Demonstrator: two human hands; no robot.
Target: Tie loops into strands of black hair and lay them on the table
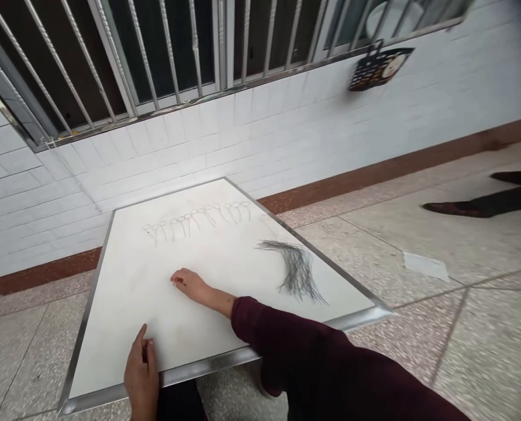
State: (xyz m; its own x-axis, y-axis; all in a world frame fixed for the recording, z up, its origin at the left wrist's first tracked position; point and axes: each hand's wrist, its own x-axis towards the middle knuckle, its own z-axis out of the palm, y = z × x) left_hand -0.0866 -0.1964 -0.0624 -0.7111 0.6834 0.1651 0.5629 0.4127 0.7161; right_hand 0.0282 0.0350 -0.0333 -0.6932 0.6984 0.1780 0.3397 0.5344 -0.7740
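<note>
My right hand (192,285) reaches over the middle of a white table (124,327) with a metal rim. Its fingers are curled in against the thumb; whether anything thin is between them I cannot make out. At the near left edge of the table is my left hand (141,371), index finger stretched out and thumb apart, with nothing visible in it. Thin dark strands with looped ends, like bent wires (199,216), lie in a row across the far part of the table. A loose bundle of straight dark strands (299,269) lies to the right of my right hand.
A white tiled wall (176,146) with barred windows (164,52) stands behind the table. A patterned bag (380,69) hangs from the bars. On the floor at right are a white sheet (425,266) and another person's shoes (457,209).
</note>
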